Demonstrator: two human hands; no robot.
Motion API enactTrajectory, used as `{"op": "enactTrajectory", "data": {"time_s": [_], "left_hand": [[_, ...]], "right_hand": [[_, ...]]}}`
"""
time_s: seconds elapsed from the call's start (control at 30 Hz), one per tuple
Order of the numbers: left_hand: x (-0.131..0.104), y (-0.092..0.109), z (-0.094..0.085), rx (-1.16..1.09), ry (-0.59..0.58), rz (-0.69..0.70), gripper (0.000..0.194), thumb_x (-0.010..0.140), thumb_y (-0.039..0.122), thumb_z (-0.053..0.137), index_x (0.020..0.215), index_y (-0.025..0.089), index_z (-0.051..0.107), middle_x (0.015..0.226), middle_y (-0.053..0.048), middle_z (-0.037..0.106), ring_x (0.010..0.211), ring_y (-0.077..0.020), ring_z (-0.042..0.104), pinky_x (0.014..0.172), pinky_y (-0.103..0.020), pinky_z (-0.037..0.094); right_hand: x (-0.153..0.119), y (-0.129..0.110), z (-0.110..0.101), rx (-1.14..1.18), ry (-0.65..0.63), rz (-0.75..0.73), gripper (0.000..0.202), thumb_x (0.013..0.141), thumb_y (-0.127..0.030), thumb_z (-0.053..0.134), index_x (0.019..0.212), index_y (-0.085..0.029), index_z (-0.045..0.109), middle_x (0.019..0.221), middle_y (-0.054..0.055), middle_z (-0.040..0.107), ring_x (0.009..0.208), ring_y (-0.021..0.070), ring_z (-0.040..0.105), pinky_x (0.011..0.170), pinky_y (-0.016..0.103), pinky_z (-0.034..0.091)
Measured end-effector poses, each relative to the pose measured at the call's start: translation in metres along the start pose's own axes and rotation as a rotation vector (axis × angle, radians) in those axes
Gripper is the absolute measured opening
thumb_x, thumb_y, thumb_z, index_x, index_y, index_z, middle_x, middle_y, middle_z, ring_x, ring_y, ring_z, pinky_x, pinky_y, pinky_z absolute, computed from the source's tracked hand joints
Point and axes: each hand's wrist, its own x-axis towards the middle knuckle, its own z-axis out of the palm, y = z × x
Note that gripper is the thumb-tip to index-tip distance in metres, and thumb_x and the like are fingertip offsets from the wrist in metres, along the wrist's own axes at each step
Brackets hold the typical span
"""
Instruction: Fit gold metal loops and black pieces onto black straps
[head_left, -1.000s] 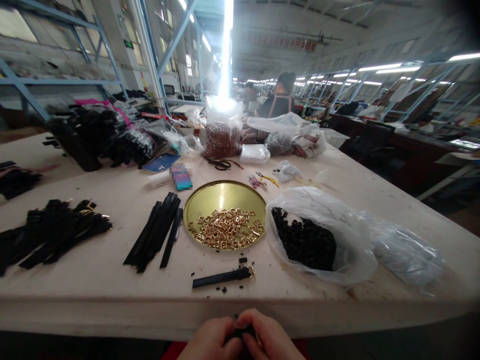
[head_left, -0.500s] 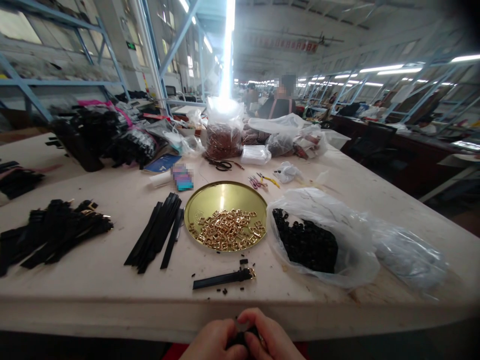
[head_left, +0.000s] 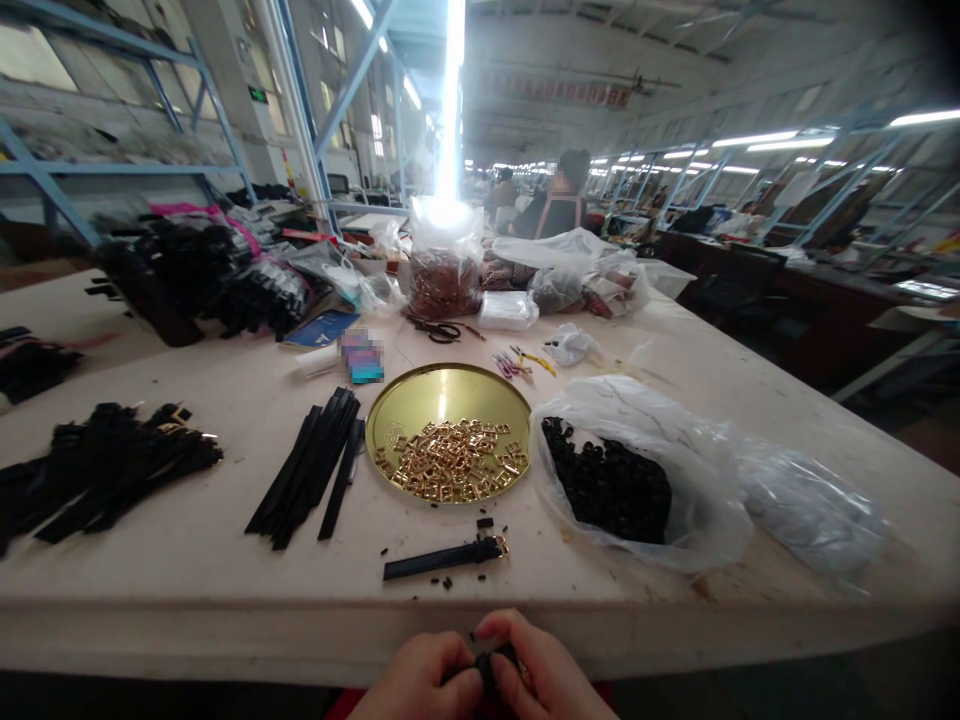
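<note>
Close to my lap, below the table's front edge, my left hand [head_left: 427, 675] and my right hand [head_left: 544, 665] meet with bent fingers. Both pinch a black strap [head_left: 489, 670]; a glint of gold shows by the right fingers, and most of the strap is hidden. On the table just beyond lies a black strap with a gold buckle [head_left: 446, 558], with tiny black bits around it and a small black loop [head_left: 485, 523] behind. Behind these, a round golden tray [head_left: 442, 385] holds a heap of gold buckles [head_left: 454, 460].
Right of the tray, an open clear bag [head_left: 709, 500] contains many black loops [head_left: 607, 480]. Bundled black straps [head_left: 307, 470] lie left of it, with a larger pile [head_left: 112, 465] farther left. Scissors [head_left: 439, 330], yellow-handled pliers [head_left: 534, 360] and stuffed bags [head_left: 446, 275] are behind.
My left fingers have shifted slightly toward the right hand on the strap. The whole view has moved a little; the things on the table stay put.
</note>
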Motion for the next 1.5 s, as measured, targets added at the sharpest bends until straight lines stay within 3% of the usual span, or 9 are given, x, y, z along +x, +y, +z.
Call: {"op": "enactTrajectory", "data": {"time_s": [0.17,0.37,0.57,0.8,0.97,1.07,1.2,1.4,1.5], "left_hand": [[-0.007,0.007,-0.008,0.080,-0.049,0.022,0.018,0.073,0.025,0.045,0.075,0.016,0.060,0.070,0.000,0.062,0.067,-0.0158,0.053,0.054,-0.022,0.032],[-0.006,0.016,-0.008,0.337,0.036,0.014,0.017,0.070,0.022,0.045,0.075,0.019,0.061,0.079,-0.003,0.065,0.074,-0.0196,0.056,0.059,-0.025,0.033],[0.001,0.006,0.002,0.388,0.027,0.038,0.017,0.070,0.022,0.045,0.076,0.018,0.060,0.080,-0.005,0.066,0.074,-0.0218,0.058,0.058,-0.025,0.033],[-0.005,0.006,-0.005,0.367,0.027,0.044,0.016,0.070,0.023,0.046,0.074,0.020,0.062,0.077,-0.003,0.067,0.070,-0.0190,0.058,0.054,-0.024,0.031],[-0.006,0.008,-0.002,0.305,0.022,0.103,0.019,0.075,0.029,0.047,0.080,0.020,0.063,0.082,-0.003,0.068,0.073,-0.0191,0.059,0.055,-0.023,0.032],[-0.007,0.013,-0.006,0.351,0.046,0.043,0.018,0.071,0.023,0.047,0.078,0.018,0.063,0.081,-0.004,0.068,0.073,-0.0198,0.059,0.056,-0.024,0.032],[-0.008,0.018,-0.013,0.414,0.049,-0.012,0.018,0.069,0.023,0.047,0.076,0.019,0.063,0.080,-0.005,0.067,0.072,-0.0208,0.058,0.054,-0.025,0.030],[0.008,0.022,-0.021,0.442,0.116,0.119,0.017,0.074,0.025,0.049,0.080,0.019,0.064,0.083,-0.005,0.067,0.078,-0.0220,0.059,0.061,-0.025,0.034],[0.024,0.025,-0.034,0.483,0.276,0.222,0.017,0.079,0.030,0.049,0.083,0.021,0.063,0.084,-0.003,0.066,0.078,-0.0208,0.058,0.063,-0.025,0.036]], "right_hand": [[0.003,0.012,0.011,0.187,0.055,0.024,0.037,0.083,-0.050,0.037,0.103,-0.021,0.049,0.072,-0.001,0.048,0.059,0.0133,0.045,0.052,0.023,0.037],[0.008,0.022,0.017,0.294,0.107,0.078,0.049,0.081,-0.060,0.033,0.105,-0.019,0.046,0.070,-0.001,0.047,0.053,0.0123,0.043,0.050,0.024,0.036],[0.004,0.018,0.012,0.191,0.096,0.031,0.041,0.084,-0.054,0.033,0.102,-0.021,0.048,0.076,0.001,0.051,0.065,0.0152,0.048,0.059,0.026,0.040],[0.002,-0.002,-0.005,-0.008,-0.062,-0.015,0.033,0.084,-0.036,0.039,0.113,-0.021,0.047,0.082,0.004,0.062,0.071,0.0181,0.055,0.062,0.027,0.041],[0.001,-0.011,-0.006,0.063,-0.104,-0.064,0.034,0.085,-0.040,0.039,0.114,-0.024,0.047,0.086,0.004,0.063,0.077,0.0183,0.057,0.067,0.026,0.042],[0.002,0.000,-0.003,0.122,-0.047,-0.008,0.035,0.084,-0.046,0.039,0.107,-0.021,0.049,0.075,0.000,0.058,0.064,0.0147,0.052,0.059,0.024,0.039],[0.004,0.015,-0.002,0.113,0.086,0.061,0.035,0.078,-0.054,0.045,0.076,-0.019,0.051,0.069,0.000,0.051,0.066,0.0152,0.046,0.059,0.024,0.036],[0.023,0.004,-0.008,0.311,0.074,0.011,0.049,0.072,-0.069,0.039,0.072,-0.021,0.045,0.059,-0.005,0.039,0.054,0.0122,0.037,0.052,0.024,0.032],[0.045,-0.003,-0.018,0.093,0.242,-0.045,0.045,0.082,-0.060,0.030,0.070,-0.020,0.047,0.060,-0.002,0.045,0.057,0.0147,0.042,0.054,0.026,0.031]]}}
